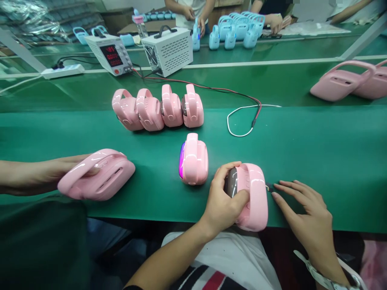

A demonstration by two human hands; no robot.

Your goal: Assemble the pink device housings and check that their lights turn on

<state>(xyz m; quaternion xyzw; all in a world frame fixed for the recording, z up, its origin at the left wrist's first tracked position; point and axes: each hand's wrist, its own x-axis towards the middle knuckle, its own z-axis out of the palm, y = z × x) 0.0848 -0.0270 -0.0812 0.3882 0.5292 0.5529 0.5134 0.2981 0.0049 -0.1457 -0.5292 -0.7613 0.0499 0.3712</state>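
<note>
A glossy pink portable speaker (256,197) with a carrying handle is tilted at the table's front edge. My left hand (223,199) grips it, thumb on the top beneath the handle and fingers round the dark front. At its right side, my right hand (308,211) pinches a small dark plug-like piece (269,188) with a metallic tip. Whether that tip is inside the speaker's socket I cannot tell. Just left of my left hand stands another pink speaker (196,161), upright, its front glowing purple.
Several pink speakers (172,108) stand in a row behind. At left, a co-worker's hand (68,165) holds another. A white cable (238,135) loops on the green table (317,141). Beyond are a power supply (111,52), a grey metal box (172,52) and blue speakers (229,36).
</note>
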